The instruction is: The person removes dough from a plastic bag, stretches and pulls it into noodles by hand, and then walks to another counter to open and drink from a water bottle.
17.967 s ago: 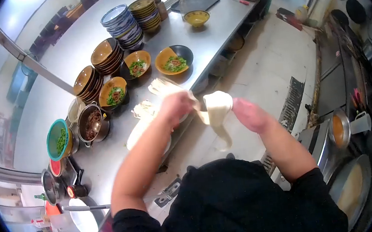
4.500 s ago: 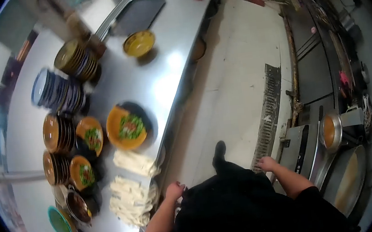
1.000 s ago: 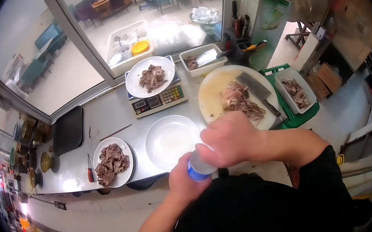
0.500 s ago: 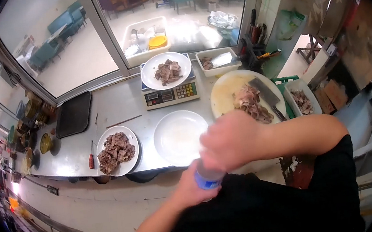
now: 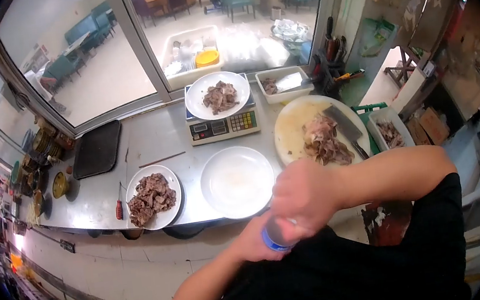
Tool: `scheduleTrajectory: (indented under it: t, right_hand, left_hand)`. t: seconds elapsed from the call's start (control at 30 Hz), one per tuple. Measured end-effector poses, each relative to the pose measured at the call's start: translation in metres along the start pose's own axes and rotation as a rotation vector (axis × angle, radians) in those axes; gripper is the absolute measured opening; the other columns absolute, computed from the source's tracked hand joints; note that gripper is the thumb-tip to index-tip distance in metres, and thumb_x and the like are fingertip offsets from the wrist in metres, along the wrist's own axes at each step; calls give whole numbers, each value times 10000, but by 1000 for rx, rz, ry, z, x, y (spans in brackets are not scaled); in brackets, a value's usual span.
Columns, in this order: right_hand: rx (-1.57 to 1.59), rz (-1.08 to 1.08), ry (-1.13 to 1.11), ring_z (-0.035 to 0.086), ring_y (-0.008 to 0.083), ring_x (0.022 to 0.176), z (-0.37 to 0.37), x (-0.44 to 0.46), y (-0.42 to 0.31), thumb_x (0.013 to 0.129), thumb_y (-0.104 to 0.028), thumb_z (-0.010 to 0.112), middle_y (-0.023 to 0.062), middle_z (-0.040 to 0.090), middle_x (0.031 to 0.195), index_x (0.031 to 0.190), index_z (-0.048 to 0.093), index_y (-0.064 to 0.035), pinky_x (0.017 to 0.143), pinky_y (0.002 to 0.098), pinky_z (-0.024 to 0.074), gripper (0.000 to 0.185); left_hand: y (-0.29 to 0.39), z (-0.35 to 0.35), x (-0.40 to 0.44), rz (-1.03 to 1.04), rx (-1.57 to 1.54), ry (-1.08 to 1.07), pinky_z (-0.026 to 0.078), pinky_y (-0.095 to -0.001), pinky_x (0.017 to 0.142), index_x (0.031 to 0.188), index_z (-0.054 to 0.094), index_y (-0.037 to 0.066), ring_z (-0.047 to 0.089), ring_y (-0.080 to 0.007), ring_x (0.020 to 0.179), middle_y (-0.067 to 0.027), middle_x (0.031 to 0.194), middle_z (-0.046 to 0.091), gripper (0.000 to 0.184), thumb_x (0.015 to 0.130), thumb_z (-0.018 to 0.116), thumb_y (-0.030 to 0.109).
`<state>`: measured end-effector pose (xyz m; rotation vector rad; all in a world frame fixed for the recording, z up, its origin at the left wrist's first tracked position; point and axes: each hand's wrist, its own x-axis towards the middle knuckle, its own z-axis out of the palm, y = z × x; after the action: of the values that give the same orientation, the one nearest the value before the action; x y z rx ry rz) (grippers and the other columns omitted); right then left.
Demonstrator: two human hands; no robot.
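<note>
Close to my body, my left hand [image 5: 256, 240] is wrapped round a clear plastic bottle [image 5: 276, 236] with a blue label. My right hand [image 5: 305, 194] is closed in a fist at the bottle's upper end, and its fingers hide the cap area. Just beyond the hands is a white plate [image 5: 237, 181] with nothing on it. To the left, another white plate [image 5: 178, 199] holds a heap of sliced cooked meat [image 5: 152, 199]. A third plate [image 5: 194, 105] with a smaller meat portion rests on a digital scale [image 5: 224, 128].
A round cutting board [image 5: 286, 127] carries sliced meat and a cleaver [image 5: 345, 123] on the right. Behind it stands a white tub [image 5: 304, 90]; another tub of meat [image 5: 390, 131] is farther right. A black tray [image 5: 96, 148] and a red-handled screwdriver [image 5: 119, 210] lie left.
My two hands and the bottle have shifted slightly right, and the bottle is tilted differently. My right hand has turned at its top. The view has moved a little.
</note>
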<state>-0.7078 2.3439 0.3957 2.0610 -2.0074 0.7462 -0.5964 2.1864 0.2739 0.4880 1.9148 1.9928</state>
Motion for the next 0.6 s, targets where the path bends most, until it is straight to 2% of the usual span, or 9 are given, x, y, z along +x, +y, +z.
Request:
scheduleTrajectory:
  t: [0.07, 0.1, 0.17, 0.3, 0.37, 0.43, 0.5, 0.57, 0.6]
  right_hand:
    - [66, -229, 29, 437, 205, 453, -7, 5, -1, 697, -292, 623, 38, 442, 575, 572, 463, -103, 404, 316, 337, 277]
    - [66, -229, 29, 437, 205, 453, -14, 10, 0, 697, -292, 623, 38, 442, 575, 572, 463, -103, 404, 316, 337, 277]
    - [-34, -437, -46, 434, 182, 475, -32, 20, -1, 759, -327, 610, 29, 434, 609, 622, 438, -109, 423, 295, 331, 310]
    - [-84, -460, -181, 459, 184, 516, -53, 27, -13, 828, -308, 574, 35, 449, 637, 667, 422, -99, 453, 290, 347, 305]
    - [40, -322, -285, 476, 195, 567, -61, 34, -19, 870, -308, 548, 48, 456, 683, 734, 448, -89, 491, 305, 375, 277]
    - [108, -268, -294, 506, 198, 619, -76, 41, -23, 868, -278, 567, 60, 494, 736, 788, 488, -85, 526, 301, 397, 224]
    - [177, -217, -306, 536, 200, 671, -96, 47, -28, 866, -248, 585, 72, 531, 789, 842, 528, -80, 561, 297, 420, 179]
    - [596, 85, -234, 581, 207, 768, -117, 48, -32, 817, -201, 662, 101, 591, 901, 949, 593, -82, 634, 274, 451, 190]
    - [597, 74, -234, 581, 207, 768, -121, 41, -29, 817, -201, 662, 101, 591, 901, 949, 593, -82, 634, 274, 451, 190]
  left_hand:
    - [4, -6, 4, 46, 30, -89, 457, -351, 871, 1188, 507, 52, 595, -223, 965, -117, 1072, 618, 701, 568, 805, 189]
    - [10, -12, 6, 45, 109, -122, 459, -351, 867, 1187, 510, 55, 601, -234, 962, -119, 1065, 622, 704, 562, 802, 196]
    - [17, -23, 8, 43, 184, -154, 461, -351, 863, 1186, 513, 58, 607, -245, 960, -121, 1058, 627, 707, 555, 799, 203]
    - [44, -41, 9, 79, 324, -276, 466, -355, 849, 1185, 515, 62, 612, -290, 978, -135, 1062, 629, 727, 537, 794, 233]
    - [53, -45, 5, 67, 311, -282, 467, -357, 845, 1186, 515, 62, 611, -302, 983, -137, 1068, 628, 732, 531, 793, 237]
    - [54, -49, 1, 47, 169, -205, 470, -362, 853, 1184, 517, 61, 617, -289, 982, -136, 1078, 628, 733, 532, 798, 243]
    - [64, -47, -1, 77, 217, -127, 470, -361, 858, 1185, 519, 63, 619, -278, 984, -131, 1080, 628, 730, 540, 805, 249]
    - [85, -43, -3, 109, 266, -46, 471, -360, 862, 1186, 520, 64, 620, -267, 986, -127, 1082, 627, 728, 547, 812, 256]
    - [100, -43, -3, 186, 288, -73, 471, -357, 867, 1177, 527, 66, 617, -256, 994, -123, 1084, 626, 707, 562, 815, 262]
